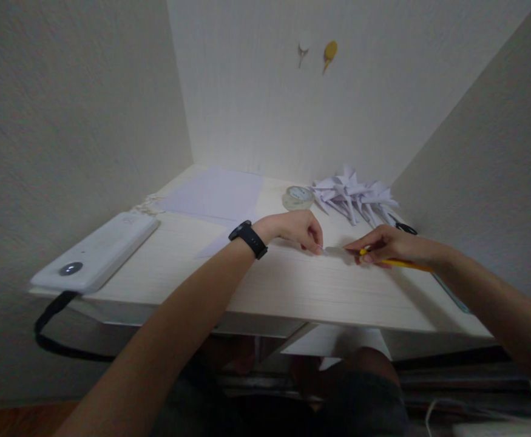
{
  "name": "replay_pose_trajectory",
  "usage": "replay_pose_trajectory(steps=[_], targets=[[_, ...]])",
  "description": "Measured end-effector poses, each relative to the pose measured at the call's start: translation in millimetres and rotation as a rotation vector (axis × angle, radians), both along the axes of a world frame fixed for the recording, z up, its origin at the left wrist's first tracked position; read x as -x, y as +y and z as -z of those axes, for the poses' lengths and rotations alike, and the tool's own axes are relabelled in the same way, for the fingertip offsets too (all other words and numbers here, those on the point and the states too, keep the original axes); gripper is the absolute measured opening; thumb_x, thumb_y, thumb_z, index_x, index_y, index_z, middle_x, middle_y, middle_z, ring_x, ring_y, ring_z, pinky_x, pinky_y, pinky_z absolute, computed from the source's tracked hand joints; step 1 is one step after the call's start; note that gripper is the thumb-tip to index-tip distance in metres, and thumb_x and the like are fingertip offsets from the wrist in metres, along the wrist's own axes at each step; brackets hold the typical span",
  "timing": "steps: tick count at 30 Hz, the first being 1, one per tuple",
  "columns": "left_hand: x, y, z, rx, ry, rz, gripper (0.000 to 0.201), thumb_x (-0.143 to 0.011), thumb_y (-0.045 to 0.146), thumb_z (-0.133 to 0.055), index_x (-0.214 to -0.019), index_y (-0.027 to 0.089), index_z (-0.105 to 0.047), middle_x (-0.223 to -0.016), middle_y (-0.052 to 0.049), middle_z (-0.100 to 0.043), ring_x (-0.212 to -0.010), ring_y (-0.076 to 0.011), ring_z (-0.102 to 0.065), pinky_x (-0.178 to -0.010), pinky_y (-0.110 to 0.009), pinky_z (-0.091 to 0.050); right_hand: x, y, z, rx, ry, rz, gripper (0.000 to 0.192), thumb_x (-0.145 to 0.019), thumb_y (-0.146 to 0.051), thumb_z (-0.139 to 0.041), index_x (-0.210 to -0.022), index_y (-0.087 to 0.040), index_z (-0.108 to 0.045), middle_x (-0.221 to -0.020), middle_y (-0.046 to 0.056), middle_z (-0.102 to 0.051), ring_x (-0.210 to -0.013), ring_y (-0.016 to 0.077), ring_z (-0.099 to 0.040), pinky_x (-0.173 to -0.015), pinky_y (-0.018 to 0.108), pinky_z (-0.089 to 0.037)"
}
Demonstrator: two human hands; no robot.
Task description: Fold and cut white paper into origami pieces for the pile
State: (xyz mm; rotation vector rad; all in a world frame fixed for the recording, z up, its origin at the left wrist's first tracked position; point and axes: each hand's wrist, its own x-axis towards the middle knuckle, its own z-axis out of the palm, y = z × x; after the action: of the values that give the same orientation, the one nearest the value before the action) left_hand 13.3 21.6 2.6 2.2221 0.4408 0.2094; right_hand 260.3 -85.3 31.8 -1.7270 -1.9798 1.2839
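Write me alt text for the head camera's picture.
A person's right hand grips a slim yellow tool above a pale wooden desk, near the left hand, which has a black watch at its wrist and pinches something too small to identify. Behind lie a round clear tape roll and folded white paper pieces; a white rectangular device lies at left.

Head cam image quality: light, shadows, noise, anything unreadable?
Head view: dim light, with grain on the left wall; a soft shadow on the desk near the right forearm; dark under the desk; the pale piece between left hand and right hand too indistinct to identify.
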Motion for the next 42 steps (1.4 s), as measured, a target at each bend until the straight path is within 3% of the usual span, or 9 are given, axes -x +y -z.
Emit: replay_pose_trajectory(steps=[6,18,25,28,32,34,37,42], targets=[[-2.4,-4.3,-1.5,0.020,-0.021,0.004,0.014,-0.069,0.022,-0.078,-0.078,0.011,-0.078,-0.062,-0.005,-0.069,-0.055,-0.0118,-0.056,-0.062,-0.029,-0.046,-7.4,0.1,1.7,0.009,0.025,0.005,0.049,-0.067,-0.040,-0.075,-0.111,-0.019,-0.077,-0.082,0.005,-0.070,-0.053,0.0085,-0.042,-0.047,0.024,-0.032],[-7.5,-14.6,-2.0,0.005,-0.027,0.022,0.007,-0.067,0.016,-0.077,-0.072,0.011,-0.077,-0.062,-0.006,-0.071,-0.055,-0.0131,-0.062,-0.059,-0.026,-0.048,-7.2,-1.2,2.5,0.039,-0.009,-0.003,0.041,-0.065,-0.037,-0.075,-0.102,-0.020,-0.080,-0.078,0.004,-0.070,-0.056,0.0103,-0.046,-0.049,0.024,-0.034],[-8.0,-15.7,-0.9,-0.133,0.005,-0.022,0.011,-0.069,0.016,-0.076,-0.078,0.011,-0.079,-0.069,-0.008,-0.074,-0.061,-0.0149,-0.065,-0.060,-0.025,-0.046,-8.2,-0.7,3.3,-0.012,-0.099,-0.052,0.049,-0.071,-0.040,-0.071,-0.113,-0.016,-0.076,-0.074,0.003,-0.068,-0.052,0.0095,-0.043,-0.049,0.024,-0.032],[-9.3,-15.3,2.2,-0.277,0.022,-0.063,0.015,-0.069,0.020,-0.077,-0.082,0.015,-0.080,-0.075,-0.007,-0.076,-0.065,-0.0150,-0.066,-0.062,-0.025,-0.045,-5.6,-5.2,3.1,-0.176,-0.257,-0.151,0.046,-0.079,-0.038,-0.063,-0.119,-0.019,-0.073,-0.071,0.001,-0.068,-0.055,0.0120,-0.050,-0.052,0.025,-0.036],[-10.6,-14.2,6.8,-0.350,0.055,-0.086,0.021,-0.066,0.017,-0.077,-0.086,0.016,-0.080,-0.081,-0.006,-0.077,-0.071,-0.0157,-0.067,-0.065,-0.024,-0.045,11.4,-22.8,1.7,-0.646,-0.657,-0.290,0.042,-0.084,-0.021,-0.053,-0.121,-0.028,-0.072,-0.087,0.003,-0.075,-0.071,0.0162,-0.063,-0.065,0.026,-0.041],[-10.8,-13.4,7.8,-0.356,0.065,-0.077,0.022,-0.066,0.016,-0.076,-0.087,0.015,-0.080,-0.082,-0.007,-0.077,-0.071,-0.0157,-0.067,-0.065,-0.024,-0.045,22.4,-33.6,1.2,-0.813,-0.877,-0.304,0.047,-0.083,-0.013,-0.051,-0.123,-0.030,-0.070,-0.092,0.003,-0.075,-0.071,0.0159,-0.064,-0.062,0.026,-0.037],[-10.5,-12.3,8.2,-0.348,0.074,-0.060,0.021,-0.067,0.018,-0.075,-0.087,0.014,-0.079,-0.082,-0.007,-0.076,-0.070,-0.0152,-0.066,-0.065,-0.024,-0.044,34.4,-46.4,1.0,-0.960,-1.079,-0.342,0.052,-0.081,-0.007,-0.050,-0.125,-0.029,-0.069,-0.092,0.003,-0.075,-0.069,0.0151,-0.064,-0.057,0.026,-0.032],[-9.1,-7.7,10.5,-0.267,0.052,-0.087,0.023,-0.070,0.019,-0.069,-0.090,0.011,-0.078,-0.083,-0.009,-0.076,-0.070,-0.0163,-0.066,-0.063,-0.025,-0.045,38.0,-56.8,2.8,-1.085,-1.204,-0.409,0.050,-0.083,-0.006,-0.052,-0.127,-0.024,-0.066,-0.087,0.005,-0.073,-0.071,0.0177,-0.061,-0.060,0.029,-0.032]])
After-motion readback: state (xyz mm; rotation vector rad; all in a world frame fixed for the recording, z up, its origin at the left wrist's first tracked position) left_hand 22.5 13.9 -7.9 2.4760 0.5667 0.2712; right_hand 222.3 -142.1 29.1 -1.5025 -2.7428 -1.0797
